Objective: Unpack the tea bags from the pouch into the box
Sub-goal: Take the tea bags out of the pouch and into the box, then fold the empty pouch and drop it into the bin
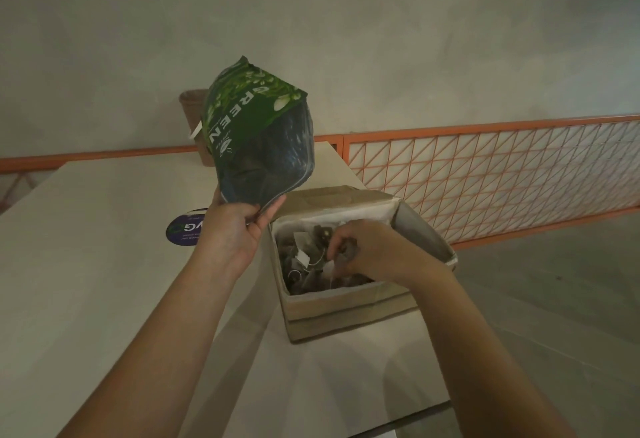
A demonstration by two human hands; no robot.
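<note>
Your left hand [239, 226] grips the green pouch [258, 132] by its lower edge, holding it upside down above the bench [104, 264], just left of and beyond the box [346, 309]. Your right hand [367, 250] is inside the box with its fingers curled round a tea bag [346, 252], over the pile of tea bags [304, 264] already lying there. Much of the unpacking looks done; whether any bags are left in the pouch you cannot tell. The pouch reads "GREEN", inverted. A round purple sticker [185, 229] on the bench, left of the box, has letters too partly hidden to read.
</note>
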